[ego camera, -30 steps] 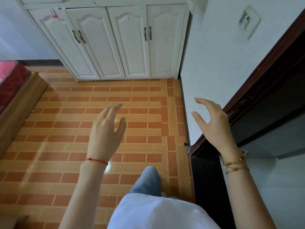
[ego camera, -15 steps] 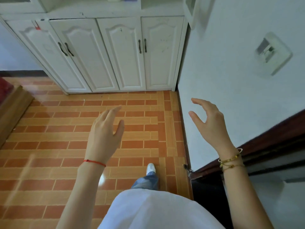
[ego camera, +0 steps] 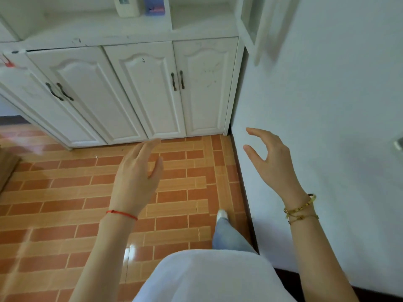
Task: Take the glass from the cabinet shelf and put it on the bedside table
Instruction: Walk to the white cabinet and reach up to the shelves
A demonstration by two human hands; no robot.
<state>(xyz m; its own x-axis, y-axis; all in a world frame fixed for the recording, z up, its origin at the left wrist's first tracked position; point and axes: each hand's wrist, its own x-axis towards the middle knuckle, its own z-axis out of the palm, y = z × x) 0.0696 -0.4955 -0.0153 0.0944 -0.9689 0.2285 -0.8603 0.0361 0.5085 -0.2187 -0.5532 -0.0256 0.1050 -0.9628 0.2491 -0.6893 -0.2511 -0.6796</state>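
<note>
A white cabinet (ego camera: pixel 139 92) with closed lower doors stands ahead against the wall. Its open shelf (ego camera: pixel 109 27) runs along the top of the view. On that shelf stand a pale cylindrical object (ego camera: pixel 127 6) and a blue-purple box (ego camera: pixel 155 6), both cut off by the frame edge; I cannot tell whether the pale one is the glass. My left hand (ego camera: pixel 137 177) is held out over the floor, fingers loosely apart, holding nothing. My right hand (ego camera: pixel 270 162) is raised near the wall, fingers curved and apart, also holding nothing. No bedside table is in view.
A white wall (ego camera: pixel 327 127) runs close along my right side. An open glass-panelled upper cabinet door (ego camera: pixel 255 25) juts out at the upper right. Orange tiled floor (ego camera: pixel 65 192) lies between me and the cabinet. A wooden edge (ego camera: pixel 6 166) shows at the far left.
The view has come closer to the cabinet and tilted up, so the shelf and its objects now show. The dark doorframe at the right has dropped out of sight. Both hands stay open.
</note>
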